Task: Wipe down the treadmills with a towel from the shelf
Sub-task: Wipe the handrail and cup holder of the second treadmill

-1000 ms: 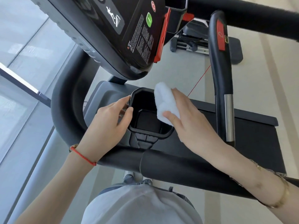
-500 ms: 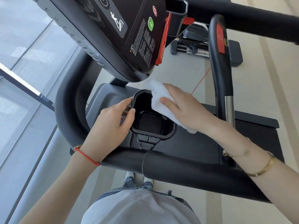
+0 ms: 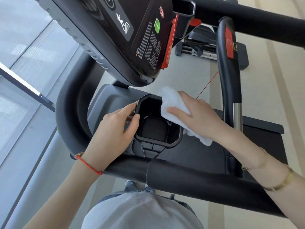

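Both hands work at the black, octagonal plastic cup holder of the dark treadmill.

From the head view, the right hand lies with fingers straight and flat on a fluffy white folded towel, pressing it against the holder's far right rim; the cloth spills from under the palm, its loose end hanging past the wrist over the matte black deck. The left hand grips the holder's left rim, thumb hooked over the edge and fingers curled round the outside. Above them tilts the glossy black console with a green button and red side trim. A padded black handrail crosses in front of the body, and a curved upright grip bar with a chrome section stands just right of the towel hand.
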Demonstrator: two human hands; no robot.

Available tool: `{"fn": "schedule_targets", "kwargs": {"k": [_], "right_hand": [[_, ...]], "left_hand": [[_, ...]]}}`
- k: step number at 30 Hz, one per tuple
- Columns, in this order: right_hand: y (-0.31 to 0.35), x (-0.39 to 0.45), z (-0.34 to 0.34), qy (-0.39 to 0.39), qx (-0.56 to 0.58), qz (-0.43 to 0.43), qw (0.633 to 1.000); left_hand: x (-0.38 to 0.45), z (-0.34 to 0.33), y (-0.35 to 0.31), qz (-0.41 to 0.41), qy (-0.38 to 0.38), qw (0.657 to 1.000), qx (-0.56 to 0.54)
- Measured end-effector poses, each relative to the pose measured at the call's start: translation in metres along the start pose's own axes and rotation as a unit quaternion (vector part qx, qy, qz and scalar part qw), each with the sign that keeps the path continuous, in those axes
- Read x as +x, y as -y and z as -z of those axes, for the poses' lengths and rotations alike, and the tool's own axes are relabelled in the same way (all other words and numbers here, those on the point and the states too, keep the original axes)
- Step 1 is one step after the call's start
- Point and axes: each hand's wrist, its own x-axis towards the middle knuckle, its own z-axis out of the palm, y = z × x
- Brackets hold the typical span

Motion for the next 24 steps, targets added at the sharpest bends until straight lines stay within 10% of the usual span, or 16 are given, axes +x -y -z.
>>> {"fn": "schedule_targets", "kwargs": {"k": [18,24], "right_hand": [[0.03,0.052,-0.014,0.013,-0.101,0.063,0.993],[0.003,0.006,-0.016,-0.037,0.055,-0.096,0.993]], "left_hand": [[0.001,0.001,0.003,-0.048,0.003,0.999,-0.001],[0.001,0.002,0.006,-0.024,0.011,1.0,-0.007]]}}
